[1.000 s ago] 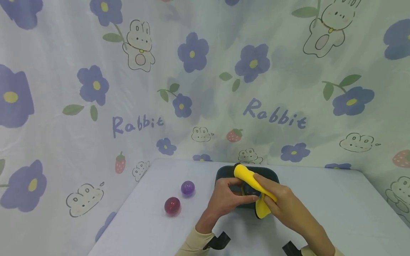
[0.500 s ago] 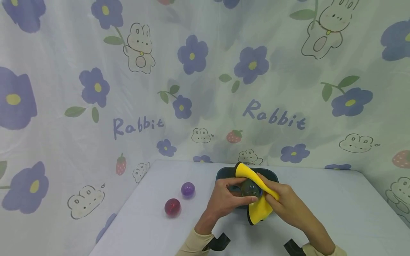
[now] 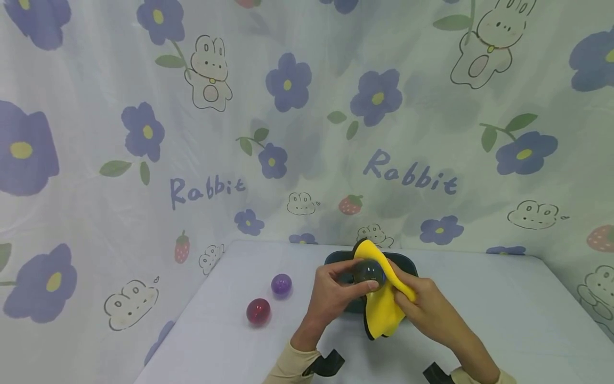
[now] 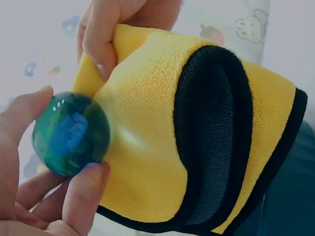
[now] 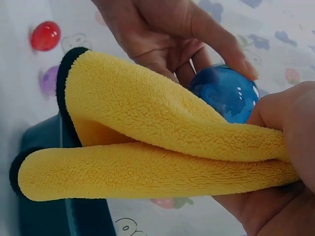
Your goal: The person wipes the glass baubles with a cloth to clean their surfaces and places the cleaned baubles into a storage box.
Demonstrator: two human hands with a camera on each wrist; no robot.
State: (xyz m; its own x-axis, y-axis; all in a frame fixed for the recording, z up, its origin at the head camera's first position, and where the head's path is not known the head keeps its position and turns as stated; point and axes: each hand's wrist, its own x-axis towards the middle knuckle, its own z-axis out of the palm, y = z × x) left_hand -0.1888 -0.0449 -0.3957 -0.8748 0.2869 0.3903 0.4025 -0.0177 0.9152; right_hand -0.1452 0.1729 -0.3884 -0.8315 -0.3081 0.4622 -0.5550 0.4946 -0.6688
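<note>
My left hand [image 3: 331,290] pinches a glassy blue-green ball [image 3: 368,273] between fingers and thumb; the ball looks dark in the head view. In the left wrist view the ball [image 4: 71,132] shows green at its edge and blue in its middle. My right hand [image 3: 427,301] grips a yellow cloth [image 3: 385,314], fleecy and edged in black, folded and hanging down. The cloth lies right beside the ball's right side; exact contact is hard to make out. In the right wrist view the cloth [image 5: 142,113] covers part of the ball [image 5: 226,91].
Behind and below the hands stands a dark teal tub [image 3: 409,262], its inside mostly hidden. On the white table to the left lie a purple ball [image 3: 281,286] and a red ball [image 3: 258,312]. A printed rabbit curtain [image 3: 326,144] hangs behind the table.
The left hand has shifted slightly left and up with the ball, which shows more now. The cloth has opened out and hangs lower in the right hand. The loose balls have not moved.
</note>
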